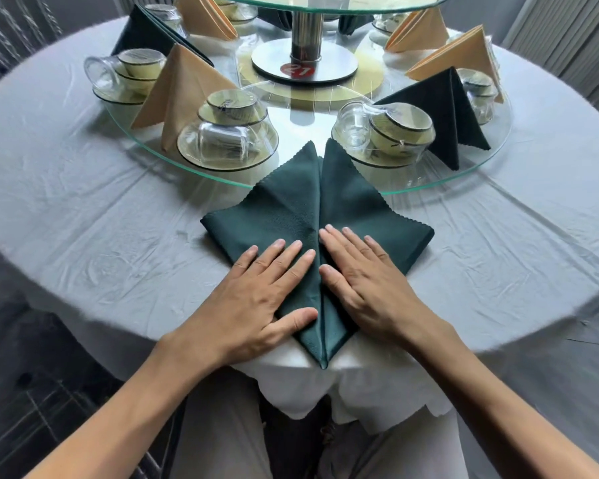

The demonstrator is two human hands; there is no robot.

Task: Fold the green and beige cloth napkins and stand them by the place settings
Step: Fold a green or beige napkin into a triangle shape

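Note:
A dark green napkin [291, 209] lies flat on the white tablecloth at the near edge, folded so two flaps meet along a centre crease, with its point toward me. My left hand [256, 292] presses flat on the left flap, fingers spread. My right hand [367, 278] presses flat on the right flap. Folded napkins stand on the glass turntable: a beige one [177, 95] at left and a green one [446, 112] at right, with more of both colours behind them.
The glass turntable [429, 188] carries wrapped place settings [229, 133] of bowls, cups and glasses. Its metal post [305, 32] holds an upper glass tier. The round table's edge [118, 323] curves close to my lap.

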